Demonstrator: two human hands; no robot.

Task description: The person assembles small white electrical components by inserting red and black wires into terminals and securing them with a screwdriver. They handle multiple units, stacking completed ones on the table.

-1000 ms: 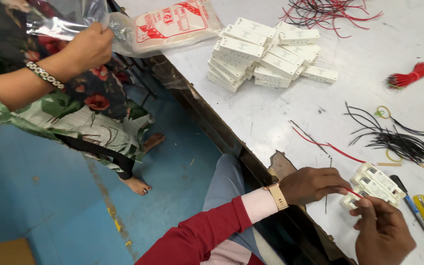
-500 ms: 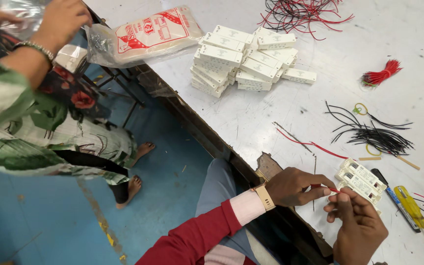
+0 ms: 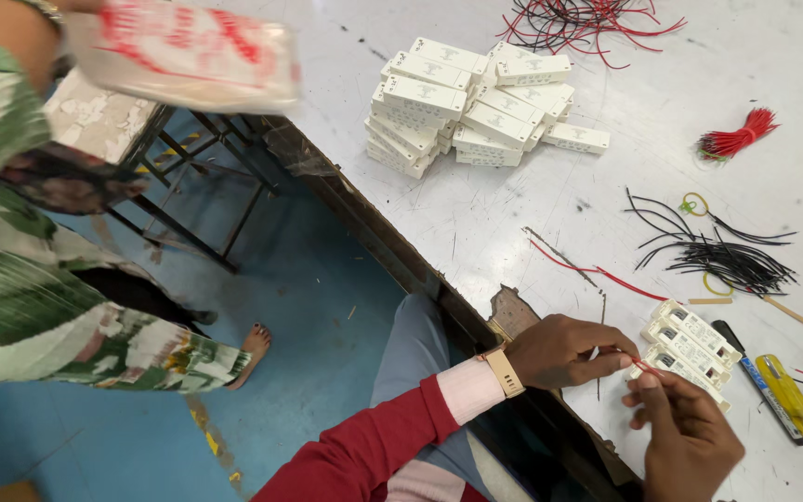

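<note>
White worktable (image 3: 513,214), scuffed, above a blue floor (image 3: 309,353). Left hand (image 3: 569,351) and right hand (image 3: 690,437) meet at the table's near edge, fingertips pinched together on a thin red wire (image 3: 645,366) at the end of a white module (image 3: 690,349); the module lies on the table, touching both hands. Screwdriver (image 3: 792,400), yellow handle, just right of the module. Black wire bundle (image 3: 727,260) beyond it; red wire bundle (image 3: 736,138) farther back. Stack of white modules (image 3: 476,102) at table centre. Co-worker's arm (image 3: 11,37), upper left, carries a plastic bag (image 3: 188,56), blurred.
</note>
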